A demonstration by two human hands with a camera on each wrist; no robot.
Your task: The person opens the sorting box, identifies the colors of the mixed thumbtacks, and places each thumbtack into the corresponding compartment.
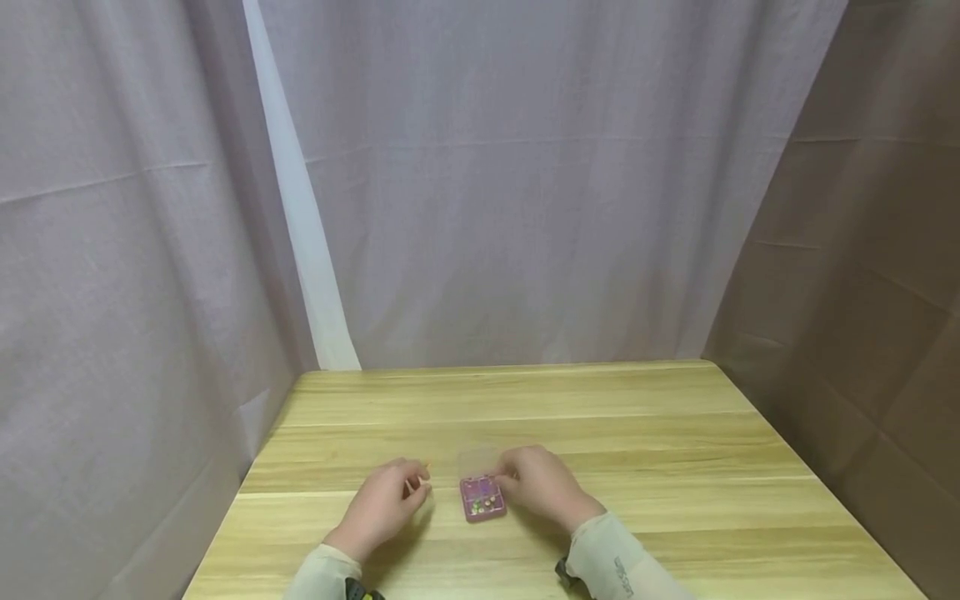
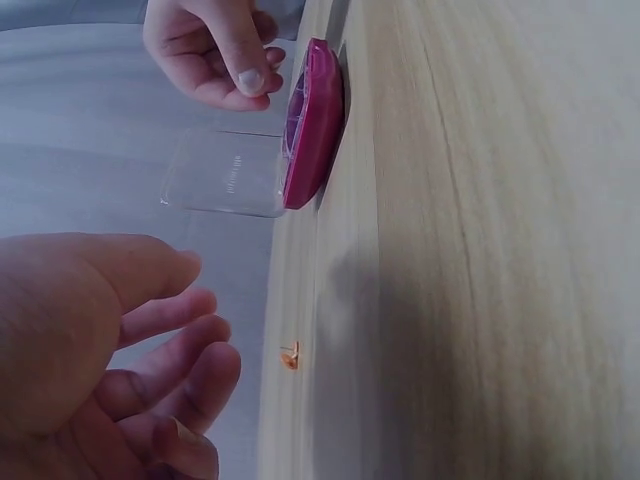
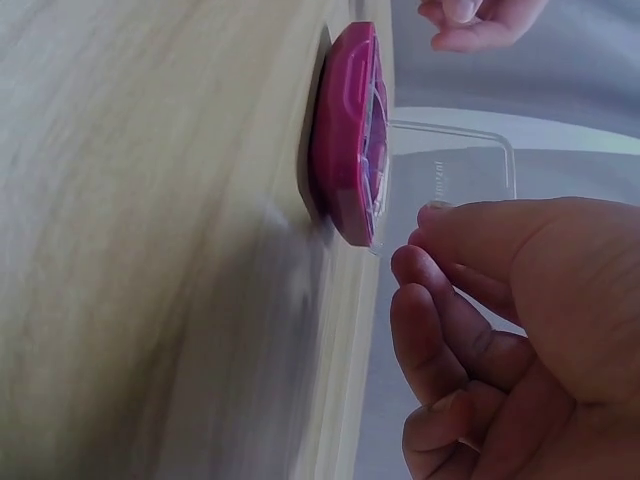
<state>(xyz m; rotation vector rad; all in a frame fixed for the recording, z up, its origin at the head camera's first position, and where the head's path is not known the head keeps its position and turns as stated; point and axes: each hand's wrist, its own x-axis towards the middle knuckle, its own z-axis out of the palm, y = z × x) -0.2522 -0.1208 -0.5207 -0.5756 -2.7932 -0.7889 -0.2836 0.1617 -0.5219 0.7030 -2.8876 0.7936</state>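
Note:
On the table between the hands is a small pink compartment box (image 1: 483, 498) with its clear lid (image 2: 228, 172) raised. Several small green and pale pieces (image 1: 487, 504) lie in its near compartments. My right hand (image 1: 538, 482) is at the box's right side, close to the lid, thumb and forefinger tips brought together; whether something tiny is between them is hidden. My left hand (image 1: 384, 504) hovers left of the box, fingers loosely bent and holding nothing. A small orange piece (image 2: 289, 355) lies on the table just beyond its fingertips.
The wood-grain table (image 1: 637, 433) carries the box and the orange piece. Grey curtains (image 1: 525, 208) hang behind it and along both sides. Both sleeves come in from the near edge.

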